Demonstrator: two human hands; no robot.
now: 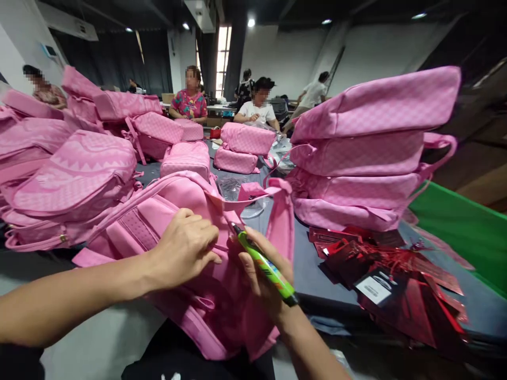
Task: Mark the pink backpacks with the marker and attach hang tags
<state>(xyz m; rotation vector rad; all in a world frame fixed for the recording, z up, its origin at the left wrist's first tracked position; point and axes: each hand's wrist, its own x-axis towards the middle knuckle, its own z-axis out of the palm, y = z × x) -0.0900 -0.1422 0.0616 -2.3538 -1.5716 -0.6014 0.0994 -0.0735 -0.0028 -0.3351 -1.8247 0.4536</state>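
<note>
An opened pink backpack [190, 192] lies tilted over the table's near edge in front of me, its lower part hanging toward my lap. My left hand [186, 243] is closed on the fabric at the backpack's opening, fingers curled inward. In my right hand [269, 258] is a lime-green marker pen [269, 269] with a dark tip, pointing up and left at the backpack's edge. The right fingers wrap around the pen close to the fabric. Whether the pen tip touches the bag I cannot tell.
A tall stack of pink backpacks [356, 153] stands at right, with a heap of red and black hang tags [396, 285] before it. More pink backpacks [75, 174] are piled at left. Clear plastic bags [233, 190] lie mid-table. A green panel [463, 227] borders the right; several people work behind.
</note>
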